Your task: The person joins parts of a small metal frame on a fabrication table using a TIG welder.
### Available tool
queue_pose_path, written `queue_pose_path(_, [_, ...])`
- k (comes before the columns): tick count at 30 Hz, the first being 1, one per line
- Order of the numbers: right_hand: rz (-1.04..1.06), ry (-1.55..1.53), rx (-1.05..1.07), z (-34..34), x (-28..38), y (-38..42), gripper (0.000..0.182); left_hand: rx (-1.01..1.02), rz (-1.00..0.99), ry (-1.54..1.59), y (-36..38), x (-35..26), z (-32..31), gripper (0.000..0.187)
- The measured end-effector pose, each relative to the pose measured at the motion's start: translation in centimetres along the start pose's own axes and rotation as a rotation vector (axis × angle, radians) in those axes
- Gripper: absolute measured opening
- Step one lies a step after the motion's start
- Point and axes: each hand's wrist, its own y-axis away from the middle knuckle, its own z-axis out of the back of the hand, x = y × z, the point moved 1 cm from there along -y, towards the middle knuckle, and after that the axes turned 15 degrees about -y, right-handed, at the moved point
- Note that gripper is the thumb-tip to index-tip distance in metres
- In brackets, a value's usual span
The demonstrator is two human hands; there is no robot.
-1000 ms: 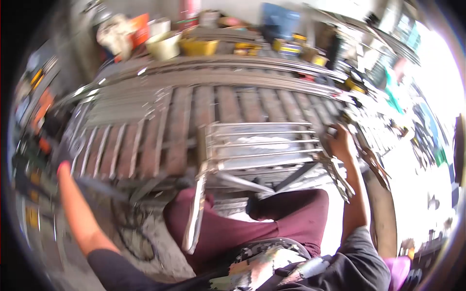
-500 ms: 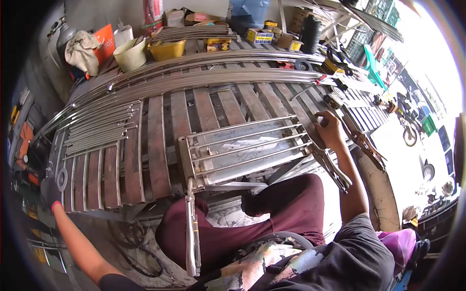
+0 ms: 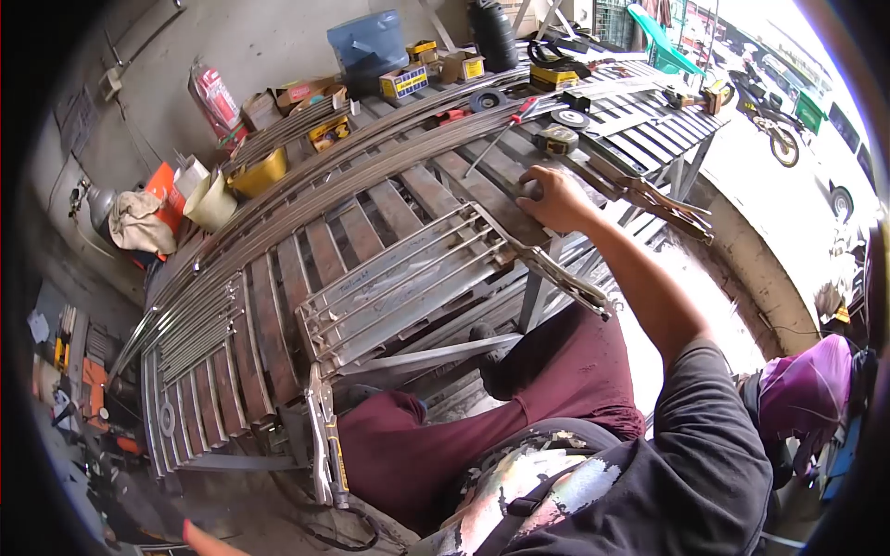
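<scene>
My right hand [image 3: 556, 199] rests at the table's edge beside a locking clamp [image 3: 556, 276], its fingers bent with a gap at the thumb and nothing visible in them. The clamp's jaws are on the right end of a flat metal plate [image 3: 399, 287] with several thin rods across it. A second locking clamp [image 3: 324, 440] grips the plate's lower left corner and hangs down. At the bottom left, my left hand [image 3: 156, 511] is a dark blur beyond a red cuff; its fingers cannot be made out.
Loose thin rods [image 3: 190, 324] lie on the left of the slatted table [image 3: 297, 347]. Long metal bars [image 3: 306, 185] run behind the plate. A tape measure [image 3: 556, 140] and another clamp [image 3: 649, 196] are at the right. A yellow container [image 3: 258, 174] stands at the back.
The view has turned, so the table and plate appear tilted and farther left. My left hand has moved away from the table's left edge, down to the bottom. My right hand stays near the clamp.
</scene>
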Motion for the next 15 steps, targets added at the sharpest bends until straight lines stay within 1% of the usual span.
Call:
queue_pose_path(1, [0.021,-0.039,0.094,0.7,-0.1,-0.5,0.046,0.020,-0.068,-0.199,1.0,3.3,0.8,0.046])
queue_pose_path(2, [0.098,-0.053,0.230,2.2,-1.0,-1.1,0.050,0.054,-0.131,-0.405,0.9,6.3,2.5,0.046])
queue_pose_path(3, [0.008,-0.084,0.249,3.5,0.3,-0.9,0.052,0.076,-0.202,-0.607,1.1,9.4,3.9,0.046])
queue_pose_path(4, [-0.077,-0.114,0.269,4.8,1.8,-0.7,0.055,0.081,-0.142,-0.506,1.1,12.2,6.7,0.046])
queue_pose_path(5, [0.136,-0.074,0.207,5.6,0.6,-1.6,0.057,0.083,-0.046,-0.239,-1.6,12.8,13.0,0.047])
queue_pose_path(6, [0.170,0.002,0.203,6.9,2.9,-1.0,0.056,0.090,0.042,0.043,-4.3,12.9,20.0,0.048])
queue_pose_path(8, [0.322,-0.075,0.130,7.7,7.6,0.9,0.050,0.124,0.124,0.422,-9.3,11.9,30.6,0.049])
queue_pose_path(9, [0.349,-0.187,0.210,8.6,11.8,3.4,0.050,0.136,0.134,0.514,-10.7,11.3,34.3,0.050])
queue_pose_path(10, [0.374,-0.297,0.290,9.0,15.8,6.1,0.050,0.203,0.267,0.856,-11.2,10.7,35.1,0.049])
queue_pose_path(11, [0.531,-0.376,0.317,8.4,18.1,8.2,0.049,0.230,0.435,1.189,-11.7,10.0,35.9,0.049])
queue_pose_path(12, [0.685,-0.452,0.341,7.8,19.8,10.2,0.050,0.284,0.593,1.484,-13.0,7.6,37.7,0.047])
queue_pose_path(13, [0.774,-0.531,0.369,7.1,21.2,11.9,0.055,0.301,0.793,1.764,-15.4,4.8,40.9,0.046])
queue_pose_path(14, [0.862,-0.609,0.394,6.5,22.5,13.4,0.059,0.262,0.735,1.768,-17.1,1.9,45.5,0.044])
queue_pose_path(15, [0.829,-0.740,0.475,6.6,23.7,14.8,0.065,0.223,0.677,1.773,-20.0,-1.4,51.6,0.042])
